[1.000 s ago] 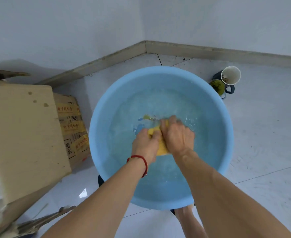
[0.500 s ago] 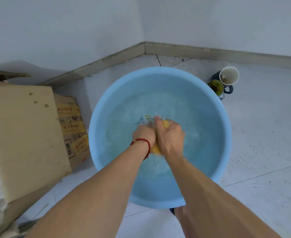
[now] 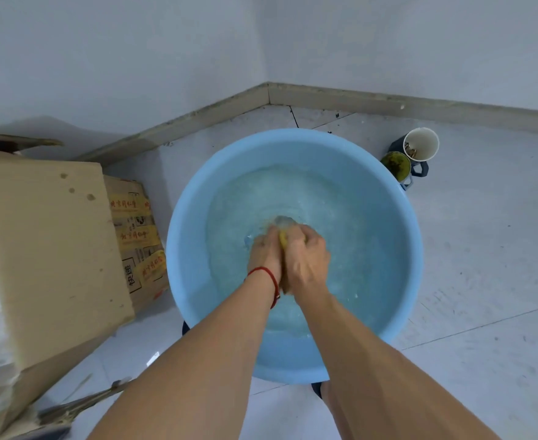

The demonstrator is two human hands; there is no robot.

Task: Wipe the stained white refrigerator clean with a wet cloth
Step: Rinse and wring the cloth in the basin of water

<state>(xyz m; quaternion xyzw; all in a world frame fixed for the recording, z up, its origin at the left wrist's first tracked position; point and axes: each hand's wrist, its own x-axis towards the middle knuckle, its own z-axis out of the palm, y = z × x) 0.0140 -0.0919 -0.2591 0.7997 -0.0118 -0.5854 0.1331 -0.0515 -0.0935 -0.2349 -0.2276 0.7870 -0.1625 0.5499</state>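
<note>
Cloth [image 3: 282, 240] sits squeezed between your left hand [image 3: 266, 257] and right hand [image 3: 305, 258], both grips clamped on it over the water-filled basin [image 3: 185, 249]. You're only wetting it; no refrigerator in view, wiping not begun.

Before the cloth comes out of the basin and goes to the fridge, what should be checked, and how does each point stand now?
1. Both hands hold the cloth: ok, left hand and right hand are clamped round it.
2. Cloth wet: ok, it sits in the water.
3. Wrung enough not to drip: cannot tell.
4. Basin steady: cannot tell.
5. Fridge in sight: not ok.
</note>
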